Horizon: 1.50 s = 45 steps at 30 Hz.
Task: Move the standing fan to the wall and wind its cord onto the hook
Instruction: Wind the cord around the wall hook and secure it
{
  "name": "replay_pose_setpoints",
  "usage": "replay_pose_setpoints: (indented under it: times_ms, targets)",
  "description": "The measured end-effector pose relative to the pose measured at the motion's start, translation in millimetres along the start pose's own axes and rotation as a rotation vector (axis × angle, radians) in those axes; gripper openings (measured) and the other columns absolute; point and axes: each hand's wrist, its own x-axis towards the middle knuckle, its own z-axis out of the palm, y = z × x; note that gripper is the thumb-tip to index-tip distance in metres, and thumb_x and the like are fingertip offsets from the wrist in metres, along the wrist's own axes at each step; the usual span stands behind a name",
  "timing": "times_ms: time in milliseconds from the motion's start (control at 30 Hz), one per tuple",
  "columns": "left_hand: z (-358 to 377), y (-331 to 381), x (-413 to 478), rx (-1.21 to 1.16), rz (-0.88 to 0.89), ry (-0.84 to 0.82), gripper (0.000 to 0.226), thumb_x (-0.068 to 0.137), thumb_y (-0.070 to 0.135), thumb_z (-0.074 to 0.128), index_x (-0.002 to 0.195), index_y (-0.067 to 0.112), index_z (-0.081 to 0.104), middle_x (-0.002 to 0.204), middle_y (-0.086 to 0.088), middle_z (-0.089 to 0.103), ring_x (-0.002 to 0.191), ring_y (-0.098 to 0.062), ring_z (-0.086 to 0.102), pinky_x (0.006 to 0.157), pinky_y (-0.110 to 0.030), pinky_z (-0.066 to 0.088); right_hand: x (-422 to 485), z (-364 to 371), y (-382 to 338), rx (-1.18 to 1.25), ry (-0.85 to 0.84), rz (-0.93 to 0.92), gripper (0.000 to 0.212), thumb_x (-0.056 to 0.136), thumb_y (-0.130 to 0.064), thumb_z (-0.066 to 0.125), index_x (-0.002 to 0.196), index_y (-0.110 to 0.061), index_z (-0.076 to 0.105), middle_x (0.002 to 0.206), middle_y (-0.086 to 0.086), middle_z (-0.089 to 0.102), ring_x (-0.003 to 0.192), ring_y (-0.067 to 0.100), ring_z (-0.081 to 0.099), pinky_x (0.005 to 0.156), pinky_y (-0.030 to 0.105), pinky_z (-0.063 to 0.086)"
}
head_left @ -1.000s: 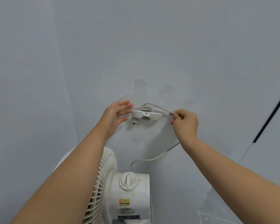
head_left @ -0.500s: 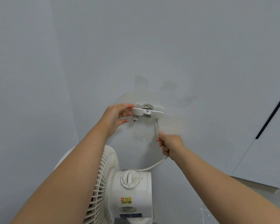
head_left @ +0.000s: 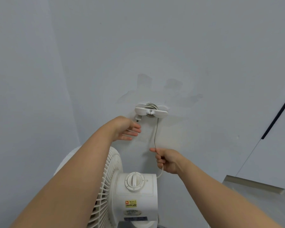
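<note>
**Cord wound on the wall hook, fan beneath**

Head-camera view onto a pale wall [head_left: 155,46]. Fixed to it at centre, a white two-winged cord hook [head_left: 160,113], with several turns of grey-white cord [head_left: 155,134] wound behind the wings. Hanging below the left wing, the plug [head_left: 138,118].

From the underside of the hook, one strand of cord running nearly straight down into the right hand [head_left: 167,161]. Right hand closed round that strand, fingers curled, forefinger partly extended. Below the fist, cord curving down and passing behind the fan's housing.

Left hand [head_left: 125,129] just below and left of the plug, fingers straight and close together, pointing right, holding nothing. Contact with plug or wall not discernible.

At bottom centre, near the wall and directly beneath the hook, the white standing fan [head_left: 135,193]. On its left, a ribbed grille [head_left: 105,186], partly hidden by the left forearm. On its right, a boxy motor housing [head_left: 148,186] bearing a round dial [head_left: 134,180] and, lower down, a yellow-and-red sticker [head_left: 131,203]. Stand and base out of view.

At far right, a dark strip [head_left: 276,116] running diagonally along a pale panel, and beneath it a light ledge [head_left: 253,184].
</note>
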Motion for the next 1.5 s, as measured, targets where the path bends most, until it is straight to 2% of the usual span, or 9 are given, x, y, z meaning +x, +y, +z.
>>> replay_pose_setpoints:
  times_ms: [200,400,567,800,967,1033,1200,1400,1500]
  targets:
    - [8,0,2,0.115,0.036,-0.132,0.028,0.094,0.011,0.048,0.121,0.014,0.056,0.118,0.002,0.064,0.112,-0.013,0.056,0.087,-0.031,0.045,-1,20,-4,-0.509,0.003,-0.177,0.033,0.097,-0.004,0.039,0.081,-0.015,0.065,0.067,0.006,0.053,0.035,0.005,0.028,0.037,0.017,0.021]
    - [9,1,0,0.2,0.081,-0.211,0.038,0.097,0.009,0.041,0.133,0.017,0.048,0.129,0.003,0.058,0.122,-0.012,0.049,0.097,-0.032,0.04,-5,35,-19,-0.834,-0.045,-0.241,0.024,0.096,-0.017,0.051,0.096,-0.003,0.071,0.054,0.003,0.054,0.03,0.007,0.026,0.035,0.015,0.024]
    - [14,2,-1,0.286,0.142,-0.273,0.033,0.096,0.01,0.045,0.127,0.019,0.052,0.103,0.004,0.059,0.108,-0.012,0.05,0.088,-0.028,0.042,-5,32,-26,-1.1,0.057,-0.273,0.035,0.091,-0.037,0.057,0.068,-0.014,0.068,0.044,-0.001,0.048,0.035,0.008,0.036,0.042,0.02,0.033]
    - [16,0,8,0.282,0.16,-0.165,0.019,0.096,0.015,0.048,0.083,0.016,0.06,0.076,0.001,0.057,0.075,-0.008,0.053,0.071,-0.022,0.044,1,8,-30,-1.037,0.249,-0.48,0.018,0.091,-0.013,0.055,0.082,-0.015,0.07,0.062,-0.001,0.056,0.073,0.023,0.055,0.067,0.024,0.04]
    - [17,2,12,0.351,0.174,-0.008,0.026,0.095,0.016,0.049,0.071,0.017,0.06,0.075,-0.002,0.058,0.076,-0.013,0.051,0.066,-0.021,0.044,-5,2,-22,-1.502,0.45,-0.724,0.031,0.087,-0.003,0.045,0.11,-0.016,0.061,0.1,0.009,0.066,0.094,0.033,0.06,0.066,0.03,0.038]
    - [16,0,14,0.424,0.2,0.058,0.03,0.093,0.018,0.05,0.065,0.017,0.06,0.081,-0.006,0.055,0.08,-0.018,0.046,0.061,-0.023,0.038,-14,0,-21,-1.7,0.482,-0.869,0.04,0.079,0.004,0.048,0.115,-0.012,0.053,0.099,0.009,0.063,0.086,0.034,0.062,0.055,0.032,0.031]
    - [13,-3,17,0.504,0.217,0.158,0.029,0.093,0.02,0.052,0.069,0.014,0.066,0.087,-0.009,0.058,0.08,-0.02,0.05,0.059,-0.024,0.038,-13,-9,-19,-1.883,0.549,-1.125,0.057,0.025,0.009,0.07,0.078,-0.011,0.059,0.06,0.001,0.05,0.037,0.021,0.045,0.033,0.025,0.01]
    - [19,-2,25,0.672,0.262,0.379,0.02,0.089,0.021,0.054,0.089,0.007,0.068,0.093,-0.013,0.066,0.093,-0.03,0.061,0.076,-0.031,0.043,-8,-35,-15,-2.179,0.404,-1.444,0.035,0.059,-0.005,0.06,0.093,-0.01,0.063,0.077,0.003,0.058,0.062,0.021,0.053,0.055,0.028,0.04]
    - [20,-2,25,0.725,0.3,0.445,0.02,0.09,0.022,0.053,0.094,0.007,0.065,0.101,-0.013,0.066,0.099,-0.032,0.059,0.075,-0.032,0.04,-6,-45,-15,-2.064,0.481,-1.598,0.039,0.07,-0.004,0.039,0.106,-0.008,0.054,0.091,0.007,0.061,0.074,0.025,0.054,0.069,0.032,0.035]
